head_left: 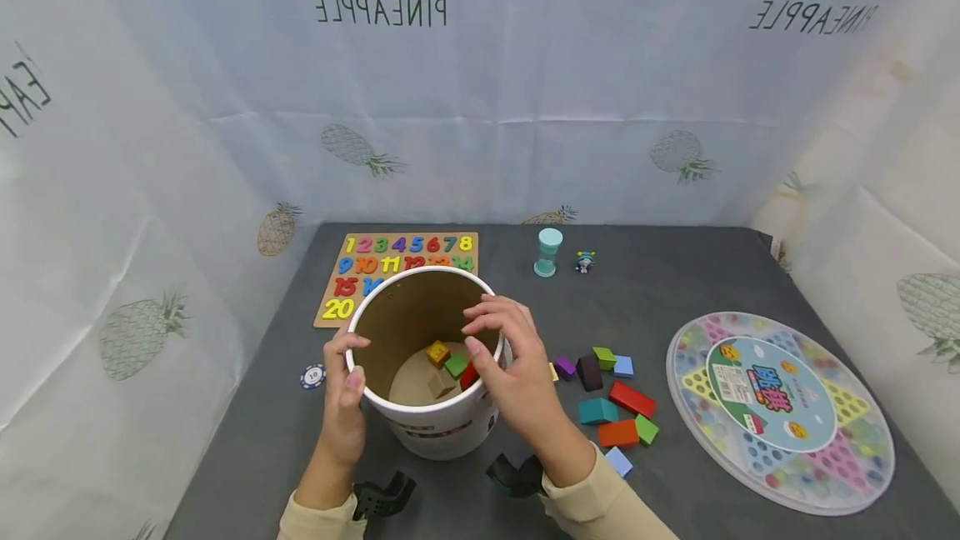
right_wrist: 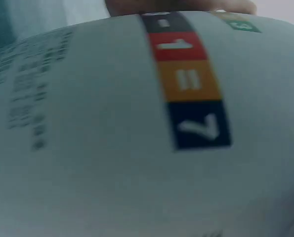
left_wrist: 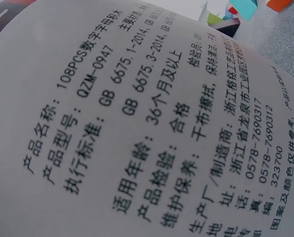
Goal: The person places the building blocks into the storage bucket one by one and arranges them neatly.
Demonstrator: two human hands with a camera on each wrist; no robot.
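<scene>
A white round bucket (head_left: pixel 442 438) with a brown inside stands before me in the head view. Yellow (head_left: pixel 438 353), green (head_left: pixel 457 364), tan and red (head_left: pixel 468 376) blocks lie at its bottom. My left hand (head_left: pixel 343 407) holds the bucket's left rim, one finger hooked over the edge and the thumb near the outer wall. On the right rim, my right hand (head_left: pixel 525 369) has its fingers bent over the edge, thumb above the red block. Printed text fills the bucket wall (left_wrist: pixel 151 123) in the left wrist view; number squares mark it in the right wrist view.
Several loose blocks (head_left: pixel 618 432) lie right of the bucket, beside a round Chinese checkers box (head_left: pixel 772 394). Behind stand a teal hourglass (head_left: pixel 548 252) and a small figurine (head_left: pixel 584 262). A number board (head_left: pixel 337 280) and a poker chip (head_left: pixel 312 376) lie left.
</scene>
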